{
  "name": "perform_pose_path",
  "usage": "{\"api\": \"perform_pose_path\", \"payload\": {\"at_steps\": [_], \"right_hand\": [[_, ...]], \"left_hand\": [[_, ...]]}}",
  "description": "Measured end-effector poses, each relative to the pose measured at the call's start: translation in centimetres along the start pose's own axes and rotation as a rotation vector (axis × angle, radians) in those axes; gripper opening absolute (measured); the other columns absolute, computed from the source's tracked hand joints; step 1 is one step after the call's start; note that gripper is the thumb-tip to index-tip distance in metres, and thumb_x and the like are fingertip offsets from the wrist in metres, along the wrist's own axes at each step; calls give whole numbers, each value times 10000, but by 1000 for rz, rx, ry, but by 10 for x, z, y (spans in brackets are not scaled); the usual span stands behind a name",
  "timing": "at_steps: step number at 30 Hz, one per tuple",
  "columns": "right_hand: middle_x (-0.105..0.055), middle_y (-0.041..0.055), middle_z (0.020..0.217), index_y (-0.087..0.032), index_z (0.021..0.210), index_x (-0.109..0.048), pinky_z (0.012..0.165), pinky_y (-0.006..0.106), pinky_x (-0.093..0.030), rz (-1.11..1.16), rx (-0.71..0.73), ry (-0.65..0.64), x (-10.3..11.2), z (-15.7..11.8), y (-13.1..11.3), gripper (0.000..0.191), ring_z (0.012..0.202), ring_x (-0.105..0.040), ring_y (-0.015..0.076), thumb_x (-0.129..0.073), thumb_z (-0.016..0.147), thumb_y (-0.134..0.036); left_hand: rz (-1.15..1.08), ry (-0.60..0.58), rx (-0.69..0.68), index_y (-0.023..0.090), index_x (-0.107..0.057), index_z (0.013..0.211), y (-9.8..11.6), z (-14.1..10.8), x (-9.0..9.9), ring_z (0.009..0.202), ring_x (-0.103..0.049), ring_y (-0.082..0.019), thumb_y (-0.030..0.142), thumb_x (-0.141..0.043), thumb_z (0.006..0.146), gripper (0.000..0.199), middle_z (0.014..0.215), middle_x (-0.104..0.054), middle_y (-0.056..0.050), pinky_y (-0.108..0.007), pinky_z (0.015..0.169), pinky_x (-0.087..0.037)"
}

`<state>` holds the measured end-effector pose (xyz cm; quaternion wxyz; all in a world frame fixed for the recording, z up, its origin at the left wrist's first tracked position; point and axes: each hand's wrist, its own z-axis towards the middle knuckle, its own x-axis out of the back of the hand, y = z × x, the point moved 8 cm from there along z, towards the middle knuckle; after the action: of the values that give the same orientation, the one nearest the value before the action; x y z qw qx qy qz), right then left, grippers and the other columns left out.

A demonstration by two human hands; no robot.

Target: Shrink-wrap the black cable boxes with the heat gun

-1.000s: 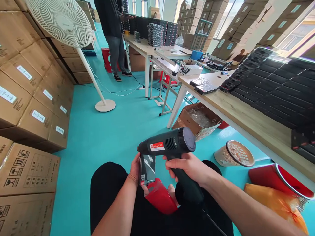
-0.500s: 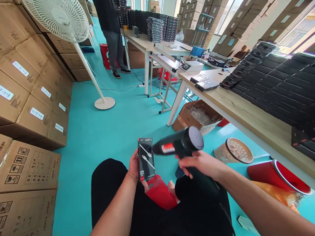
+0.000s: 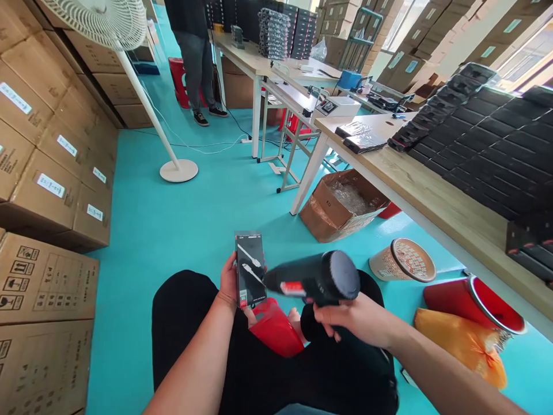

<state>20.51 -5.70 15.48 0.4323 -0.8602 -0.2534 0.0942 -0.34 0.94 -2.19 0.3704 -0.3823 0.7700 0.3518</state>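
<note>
My left hand (image 3: 228, 283) holds a small black box (image 3: 250, 269) upright over my lap; its face shows a white cable. My right hand (image 3: 352, 319) grips the handle of a dark heat gun (image 3: 317, 279) with a red label. The gun's nozzle points left at the lower part of the box and nearly touches it. A red object (image 3: 275, 331) sits between my knees just below the box.
A wooden table (image 3: 436, 202) with rows of black boxes (image 3: 488, 150) runs along the right. Under it stand an open carton (image 3: 341, 204), a woven basket (image 3: 402, 260), a red bucket (image 3: 475, 300) and an orange bag (image 3: 462, 340). Stacked cartons (image 3: 47, 173) line the left. A standing fan (image 3: 142, 92) and a person (image 3: 192, 52) are farther off.
The heat gun has dropped from above the box to its lower right side, nozzle now at the box's face. My left hand raised the box slightly and turned its front toward me.
</note>
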Motion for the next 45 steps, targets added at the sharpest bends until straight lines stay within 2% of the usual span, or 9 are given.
{"api": "perform_pose_path", "payload": {"at_steps": [3,7,12,14,27,30,34,38,45], "right_hand": [[-598,-21,561,-181,834,-650,554,300,-453,105,2,93,-2,-4,16,151,545,-547,164,-656,769,-318],[-598,2,583,-166,712,-652,549,298,-443,191,-28,-164,-41,-8,26,210,537,-540,155,-727,744,-359],[-623,6,624,-163,882,-689,582,297,-451,447,54,155,-16,1,26,261,597,-563,169,-740,791,-402],[-626,3,613,-158,914,-688,561,294,-436,467,27,124,-18,6,28,256,571,-551,165,-749,786,-370],[-595,25,608,-183,578,-601,633,343,-447,248,156,9,-33,14,4,357,604,-546,177,-698,802,-442],[-587,-2,580,-190,696,-647,594,339,-444,285,112,125,-23,16,11,297,565,-529,176,-706,788,-466],[-603,26,615,-181,619,-634,618,341,-454,241,146,-12,-32,18,9,326,615,-557,188,-691,816,-434],[-596,13,593,-184,669,-658,606,333,-457,245,153,130,-19,18,14,315,594,-542,185,-687,836,-449],[-596,24,635,-176,667,-658,626,333,-461,285,167,27,-30,11,20,392,617,-543,182,-737,796,-538]], "left_hand": [[-35,8,-19,79,-615,1330,2,0,-1,946,-747,-344,515,-529,918,606,1081,-767,-197,-531,881,-586],[-72,70,-104,87,-632,1289,11,4,4,923,-744,-313,546,-532,913,601,1070,-759,-184,-472,844,-605],[-94,326,-265,146,-666,1081,23,8,32,814,-743,-271,477,-438,972,416,885,-749,-114,-418,740,-610],[-113,367,-273,164,-658,1071,23,10,41,819,-743,-275,465,-430,981,388,907,-751,-109,-418,717,-605],[-133,346,-267,172,-653,918,22,16,58,590,-696,-252,468,-450,976,364,682,-711,-76,-395,592,-583],[-136,340,-255,178,-653,953,21,15,55,610,-705,-258,448,-446,975,341,705,-719,-74,-405,596,-587],[-153,338,-272,157,-661,956,23,13,52,683,-730,-279,456,-433,975,376,751,-731,-105,-396,605,-586],[-151,354,-303,171,-642,886,24,10,50,637,-719,-259,426,-430,986,347,716,-724,-87,-399,623,-590],[-141,423,-287,157,-669,972,21,5,49,746,-744,-317,463,-455,968,373,680,-711,-91,-434,671,-600]]}}
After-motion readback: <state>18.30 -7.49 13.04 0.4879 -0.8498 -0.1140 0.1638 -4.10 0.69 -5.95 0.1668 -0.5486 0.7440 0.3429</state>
